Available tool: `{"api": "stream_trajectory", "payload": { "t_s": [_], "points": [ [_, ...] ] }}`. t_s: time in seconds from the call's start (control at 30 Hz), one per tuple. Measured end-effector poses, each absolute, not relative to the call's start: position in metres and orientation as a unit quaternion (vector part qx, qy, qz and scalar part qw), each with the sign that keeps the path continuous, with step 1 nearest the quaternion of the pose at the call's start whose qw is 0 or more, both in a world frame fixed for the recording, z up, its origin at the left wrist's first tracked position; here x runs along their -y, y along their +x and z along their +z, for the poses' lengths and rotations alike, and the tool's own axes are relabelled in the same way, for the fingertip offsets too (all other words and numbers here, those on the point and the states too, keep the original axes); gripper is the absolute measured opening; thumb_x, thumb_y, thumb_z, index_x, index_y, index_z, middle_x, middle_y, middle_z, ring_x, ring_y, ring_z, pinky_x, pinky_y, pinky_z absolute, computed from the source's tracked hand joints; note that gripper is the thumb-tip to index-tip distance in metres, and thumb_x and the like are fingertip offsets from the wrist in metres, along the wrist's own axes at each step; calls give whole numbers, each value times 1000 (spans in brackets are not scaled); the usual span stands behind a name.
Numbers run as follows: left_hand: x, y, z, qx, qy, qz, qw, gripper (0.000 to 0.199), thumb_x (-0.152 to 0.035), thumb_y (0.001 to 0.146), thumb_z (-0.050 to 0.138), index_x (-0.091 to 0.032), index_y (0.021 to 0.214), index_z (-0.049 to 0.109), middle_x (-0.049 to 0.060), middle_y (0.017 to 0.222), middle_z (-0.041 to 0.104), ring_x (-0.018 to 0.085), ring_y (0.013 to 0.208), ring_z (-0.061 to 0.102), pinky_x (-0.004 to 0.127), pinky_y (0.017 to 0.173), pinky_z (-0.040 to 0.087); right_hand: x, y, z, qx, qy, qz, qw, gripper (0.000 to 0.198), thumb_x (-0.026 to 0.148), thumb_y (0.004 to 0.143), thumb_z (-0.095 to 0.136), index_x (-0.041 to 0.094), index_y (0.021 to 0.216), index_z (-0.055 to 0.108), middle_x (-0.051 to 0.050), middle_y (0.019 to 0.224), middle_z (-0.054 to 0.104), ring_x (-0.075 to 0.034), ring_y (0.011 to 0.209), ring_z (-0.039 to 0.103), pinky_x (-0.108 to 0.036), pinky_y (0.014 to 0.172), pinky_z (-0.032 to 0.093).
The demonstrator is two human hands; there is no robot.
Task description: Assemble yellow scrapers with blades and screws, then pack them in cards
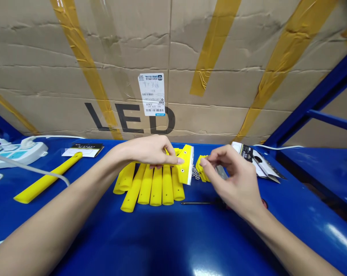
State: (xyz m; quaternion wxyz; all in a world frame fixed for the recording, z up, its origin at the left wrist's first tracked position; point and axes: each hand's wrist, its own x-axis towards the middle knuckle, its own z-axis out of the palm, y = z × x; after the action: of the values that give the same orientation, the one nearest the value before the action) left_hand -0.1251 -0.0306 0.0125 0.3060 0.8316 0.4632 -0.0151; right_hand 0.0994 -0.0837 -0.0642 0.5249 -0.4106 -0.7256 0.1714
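My left hand (152, 151) pinches a yellow scraper head (185, 163) between thumb and fingers. The head has two small holes and a thin blade along its right edge. Beneath that hand lies a row of several yellow tube handles (155, 188), fanned out side by side. To the right, my right hand (233, 176) is raised with thumb and index finger curled towards each other; whatever may be between the tips is too small to make out. Between the hands are a little pile of screws (195, 174) and a stack of small yellow plates (201, 172), partly hidden.
A screwdriver (199, 203) lies partly under my right hand. At left are a longer yellow handle (49, 178), a black-and-white card (83, 149) and a white power strip (32, 153) with cables. Packaging cards (259, 161) lie at right. A large cardboard box (118, 46) stands behind.
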Motion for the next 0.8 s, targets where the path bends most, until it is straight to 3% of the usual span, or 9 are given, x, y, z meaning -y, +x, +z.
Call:
{"api": "stream_trajectory", "payload": {
  "t_s": [0.13,0.23,0.33,0.43,0.5,0.57,0.63,0.8],
  "points": [
    [32,-121,11,-439,841,11,317,43,-59,87,63,-19,86,77,0,56,64,13,51,56,24,49,38,74,103,-59,599,-461,492,432,28,40,77,82,17,86,69,-2,66,70,-14,60,62,-28,59,52],
    [35,-116,10,-413,854,14,316,45,-60,90,59,-18,82,74,-1,54,60,13,50,55,24,48,37,72,105,-58,535,-422,606,410,31,39,67,90,15,82,75,-2,70,72,-12,62,62,-26,64,55],
    [39,-112,10,-411,867,33,280,47,-59,94,54,-16,88,72,0,58,63,13,51,58,24,51,39,71,106,-61,502,-416,623,431,30,37,63,92,16,79,79,-2,71,72,-11,62,63,-26,64,55],
    [43,-112,10,-384,899,121,172,42,-52,94,60,-19,118,66,5,97,76,18,78,69,27,69,49,68,110,-64,494,-422,623,436,29,36,61,92,16,80,80,-2,70,73,-11,61,63,-26,65,55],
    [46,-114,10,-316,931,146,107,46,-44,93,65,-24,134,60,10,138,65,24,114,66,33,93,50,66,113,-65,486,-423,628,437,29,35,60,93,17,78,79,-1,69,72,-11,60,64,-27,66,55],
    [48,-115,9,-257,956,113,84,44,-32,95,64,-30,139,60,8,160,45,27,135,55,39,108,44,64,117,-64,483,-419,632,437,28,35,59,93,18,77,79,0,68,71,-11,59,63,-28,66,55],
    [50,-115,7,-234,966,72,79,44,-20,96,59,-35,137,63,6,164,40,28,136,55,41,110,44,62,119,-63,487,-414,635,434,26,34,60,93,18,75,78,0,67,71,-11,59,63,-27,66,55],
    [52,-110,9,-227,970,52,65,51,-5,93,49,-31,132,70,8,153,55,26,117,69,34,93,53,61,122,-62,471,-411,653,427,26,29,56,94,17,73,78,-1,69,73,-10,60,64,-24,64,54]
  ]
}}
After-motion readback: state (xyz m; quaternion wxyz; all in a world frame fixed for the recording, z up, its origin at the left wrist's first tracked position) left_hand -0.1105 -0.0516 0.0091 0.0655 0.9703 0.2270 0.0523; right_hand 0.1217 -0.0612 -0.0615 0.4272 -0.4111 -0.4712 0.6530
